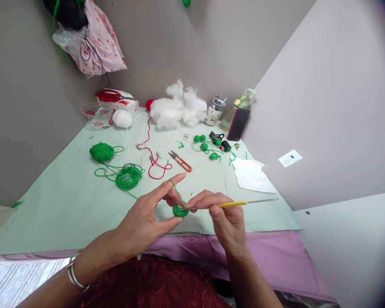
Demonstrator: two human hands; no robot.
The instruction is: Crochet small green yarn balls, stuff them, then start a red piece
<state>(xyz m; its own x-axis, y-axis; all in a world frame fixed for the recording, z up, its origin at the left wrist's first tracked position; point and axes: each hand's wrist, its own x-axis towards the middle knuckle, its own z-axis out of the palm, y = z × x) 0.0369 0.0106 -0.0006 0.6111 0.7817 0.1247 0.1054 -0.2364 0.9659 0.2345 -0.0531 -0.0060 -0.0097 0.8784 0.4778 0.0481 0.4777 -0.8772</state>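
Between the thumb and fingers of my left hand (147, 214) is a small green crochet piece (180, 210), rounded in shape. A strand of green yarn runs up from it over my raised left index finger. My right hand (224, 214) grips a crochet hook (232, 204) by its yellow handle. The hook's thin metal shaft reaches left to the green piece; whether its tip is inside a stitch is too small to tell. Beyond my left hand lies a loose tangle of green yarn (128, 177). Thread snips (180, 161) with orange handles rest just past my fingers.
White stuffing (178, 107) is heaped at the back wall. Several small green crochet balls (204, 146) lie at the right, near a phone (239, 124) and a bottle (230, 117). Green (102, 152) and white yarn balls (122, 118) sit left. Crumpled white paper (253, 174) lies right.
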